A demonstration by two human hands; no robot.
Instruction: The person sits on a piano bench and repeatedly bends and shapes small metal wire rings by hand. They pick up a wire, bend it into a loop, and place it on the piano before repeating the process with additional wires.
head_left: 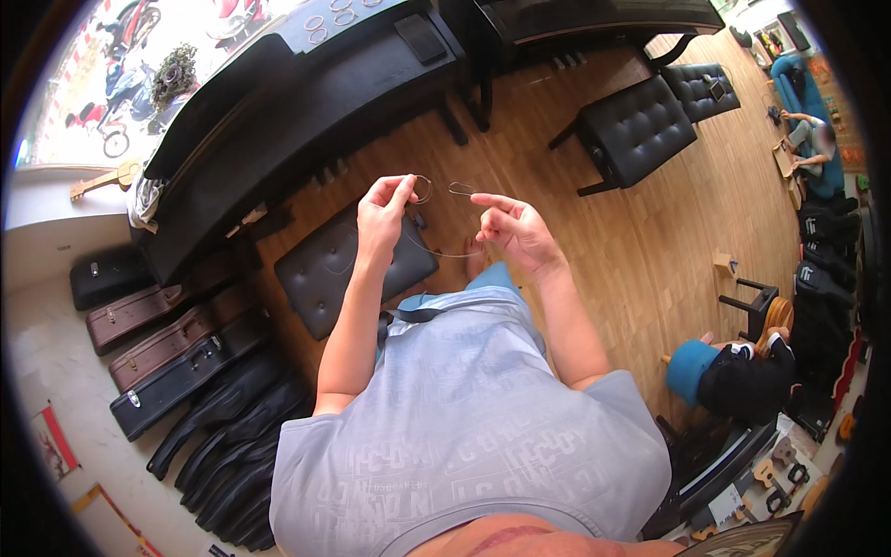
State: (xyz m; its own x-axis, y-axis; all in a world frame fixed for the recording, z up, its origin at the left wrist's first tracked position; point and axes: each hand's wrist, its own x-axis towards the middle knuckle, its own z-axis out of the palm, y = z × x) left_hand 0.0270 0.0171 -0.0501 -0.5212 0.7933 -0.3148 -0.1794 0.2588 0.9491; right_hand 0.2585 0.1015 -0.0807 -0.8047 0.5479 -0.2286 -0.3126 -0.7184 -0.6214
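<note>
My left hand [391, 215] pinches a small coil of thin wire [423, 195] between thumb and fingertips. To its right, my right hand [515, 232] has the index finger stretched toward a narrow loop of the same wire [460, 188], the other fingers curled on it. A slack length of wire sags between both hands, over a black padded bench [343, 274] below my left hand. Several coiled rings of wire [316, 28] lie on top of a black piano [362, 88] ahead of me.
Two black tufted benches [636, 130] stand at right. Instrument cases [148, 320] and soft black bags [223, 427] line the left. A seated person [742, 376] in black is at lower right, another [807, 148] farther back. A small guitar [102, 181] rests by the bright window.
</note>
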